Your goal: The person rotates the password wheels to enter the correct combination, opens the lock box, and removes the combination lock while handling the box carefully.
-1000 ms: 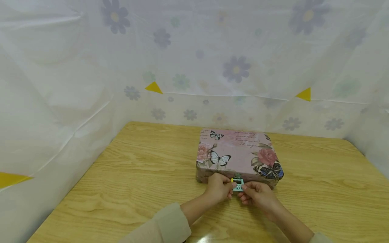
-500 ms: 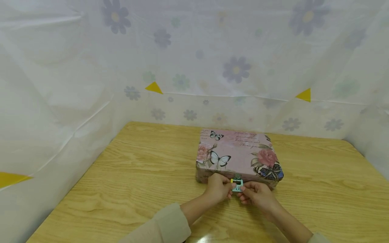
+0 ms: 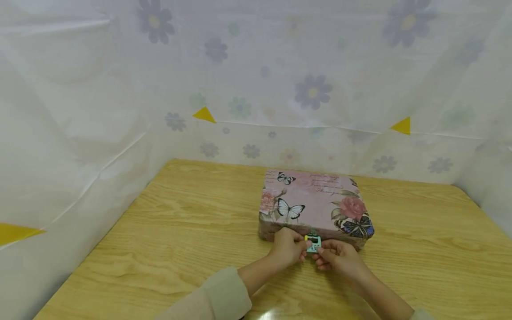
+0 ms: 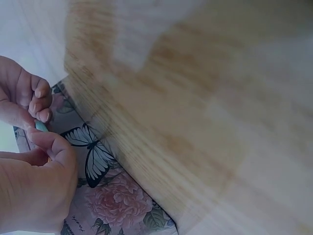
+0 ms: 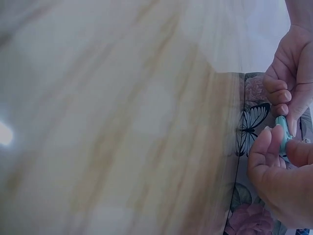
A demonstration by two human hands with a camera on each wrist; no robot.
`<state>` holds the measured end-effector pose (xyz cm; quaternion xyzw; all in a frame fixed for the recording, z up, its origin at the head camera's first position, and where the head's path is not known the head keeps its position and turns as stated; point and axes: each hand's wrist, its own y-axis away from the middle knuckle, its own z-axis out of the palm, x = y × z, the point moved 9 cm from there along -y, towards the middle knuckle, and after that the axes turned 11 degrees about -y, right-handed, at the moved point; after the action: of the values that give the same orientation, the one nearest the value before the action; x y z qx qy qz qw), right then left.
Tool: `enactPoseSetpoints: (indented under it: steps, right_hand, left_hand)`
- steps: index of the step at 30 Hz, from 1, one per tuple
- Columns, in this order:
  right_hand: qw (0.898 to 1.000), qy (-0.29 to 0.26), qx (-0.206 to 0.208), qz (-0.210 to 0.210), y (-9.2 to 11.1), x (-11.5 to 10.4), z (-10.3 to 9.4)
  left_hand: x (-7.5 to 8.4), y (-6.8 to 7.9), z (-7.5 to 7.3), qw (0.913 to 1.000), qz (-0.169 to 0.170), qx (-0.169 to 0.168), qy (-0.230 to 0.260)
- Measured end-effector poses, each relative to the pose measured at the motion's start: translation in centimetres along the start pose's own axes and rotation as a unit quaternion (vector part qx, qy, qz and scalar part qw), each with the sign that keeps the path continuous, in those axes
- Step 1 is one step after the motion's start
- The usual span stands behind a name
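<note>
A pink box (image 3: 310, 195) printed with butterflies and roses sits on the wooden table, its lid down. At its front clasp is a small light-blue combination padlock (image 3: 314, 246) with a yellow part at its upper left. My left hand (image 3: 286, 246) pinches the padlock's left side between thumb and fingers. From the right, the thumb and curled fingers of my right hand (image 3: 341, 258) pinch its lower right side. In the right wrist view the padlock (image 5: 283, 136) shows edge-on between both hands' fingertips. Fingers hide much of it, and its digits are too small to read.
The wooden table (image 3: 192, 222) extends to both sides of the box. Behind it hangs a pale flowered sheet (image 3: 256, 98) bearing yellow triangular markers (image 3: 205, 115). Another stretch of white sheeting (image 3: 60, 133) lines the left side.
Both hands keep their grip on the padlock, with at most tiny finger shifts. The box stays put, and the whole head view has shifted slightly.
</note>
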<state>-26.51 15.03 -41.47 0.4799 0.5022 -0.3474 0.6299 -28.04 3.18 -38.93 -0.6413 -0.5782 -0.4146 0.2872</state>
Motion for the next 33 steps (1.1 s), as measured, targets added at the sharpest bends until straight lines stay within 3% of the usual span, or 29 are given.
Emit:
enactPoseSetpoints:
  steps: [11,22,33]
  right_hand:
    - [0.999,0.015,0.029,0.006,-0.25,0.26,-0.04]
    - [0.999,-0.006,-0.027,0.018,-0.16,0.62,0.24]
    - [1.0,-0.001,-0.008,0.013,-0.25,0.39,0.44]
  left_hand:
    - [0.1,-0.02,-0.12,0.9998,0.009,0.01,-0.012]
    - [-0.04,-0.02,-0.06,1.0,0.002,0.003,0.001]
    - [0.1,0.05,-0.06,1.0,-0.001,0.003,0.003]
